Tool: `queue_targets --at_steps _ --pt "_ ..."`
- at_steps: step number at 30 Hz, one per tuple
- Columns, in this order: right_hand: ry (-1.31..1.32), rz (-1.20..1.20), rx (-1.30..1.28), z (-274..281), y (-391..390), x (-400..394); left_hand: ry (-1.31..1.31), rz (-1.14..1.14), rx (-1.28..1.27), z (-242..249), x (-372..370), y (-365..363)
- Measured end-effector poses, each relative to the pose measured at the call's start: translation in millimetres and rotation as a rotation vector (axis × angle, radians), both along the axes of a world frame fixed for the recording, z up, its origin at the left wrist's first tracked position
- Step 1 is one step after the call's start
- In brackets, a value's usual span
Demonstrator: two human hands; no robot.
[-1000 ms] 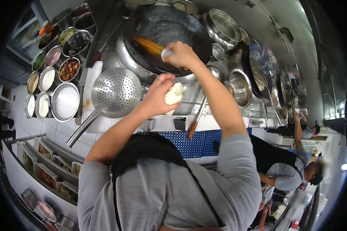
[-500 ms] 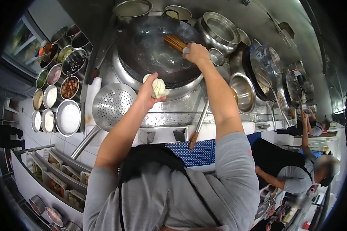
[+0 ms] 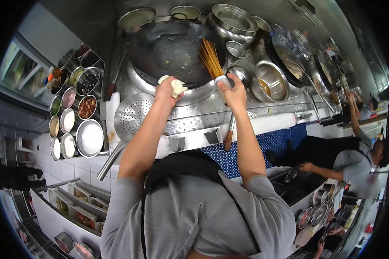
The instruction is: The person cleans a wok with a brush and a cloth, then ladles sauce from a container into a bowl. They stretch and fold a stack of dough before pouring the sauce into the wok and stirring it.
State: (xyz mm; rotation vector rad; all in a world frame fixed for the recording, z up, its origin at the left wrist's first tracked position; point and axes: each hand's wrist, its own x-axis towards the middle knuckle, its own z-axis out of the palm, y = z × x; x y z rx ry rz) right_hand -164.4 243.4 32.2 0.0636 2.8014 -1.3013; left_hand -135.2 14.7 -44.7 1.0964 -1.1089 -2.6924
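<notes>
A large dark wok (image 3: 173, 54) sits on the steel stove, with a wet, shiny middle. Near its front rim my left hand (image 3: 166, 91) is closed around a crumpled whitish cloth (image 3: 176, 87). My right hand (image 3: 234, 93) grips the white-wrapped end of a bamboo brush (image 3: 211, 58) at the wok's right side, bristles pointing up and away over the rim. Between my hands and body lies the steel counter edge, where a wooden-handled tool (image 3: 229, 137) rests below my right hand.
A perforated strainer (image 3: 132, 115) lies left of the wok. Bowls of ingredients (image 3: 90, 137) stand farther left. To the right are a steel bowl (image 3: 270, 82), a lidded pot (image 3: 234, 21) and more woks. A co-worker (image 3: 352, 166) stands at the right, with another person beyond.
My right hand has drawn the brush back from inside the wok toward its right front rim, and the bristles now point upward. The view has shifted slightly. My left hand still holds the cloth.
</notes>
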Motion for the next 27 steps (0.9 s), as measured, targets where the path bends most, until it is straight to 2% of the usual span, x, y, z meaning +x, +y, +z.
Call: queue_targets --at_steps 2,4,7,9,11,13,14,17,23,27 --pt "0.073 0.022 -0.307 -39.8 23.0 2.2 0.021 -0.006 -0.021 7.0 9.5 -13.2" --pt "-0.079 0.001 -0.641 -24.1 28.4 25.0 0.054 -0.034 -0.023 19.0 28.6 -26.4" --pt "-0.039 0.097 -0.625 -5.2 27.5 51.7 0.051 -0.02 -0.102 39.0 56.7 -37.6" --pt "0.104 0.198 -0.685 -7.3 15.9 58.2 0.084 -0.047 -0.132 39.0 66.3 -48.2" --pt "0.134 0.288 -0.636 0.2 0.0 63.7 0.05 -0.024 -0.159 47.3 73.7 -50.6" --pt "0.205 0.35 -0.326 12.9 -17.3 69.0 0.073 -0.011 -0.174 59.6 80.4 -47.4" --pt "0.207 0.367 -0.251 26.5 -25.5 75.7 0.085 -0.022 -0.182 61.3 81.4 -48.1" --pt "0.149 0.468 -0.135 47.6 -47.0 80.9 0.096 -0.021 -0.239 70.8 86.9 -44.9" --pt "0.168 0.549 -0.08 26.1 -67.3 72.7 0.153 0.043 -0.444 84.8 93.7 -36.0" --pt "0.206 0.531 -0.172 23.7 -66.3 73.3 0.194 0.077 -0.59 95.6 92.6 -31.4"
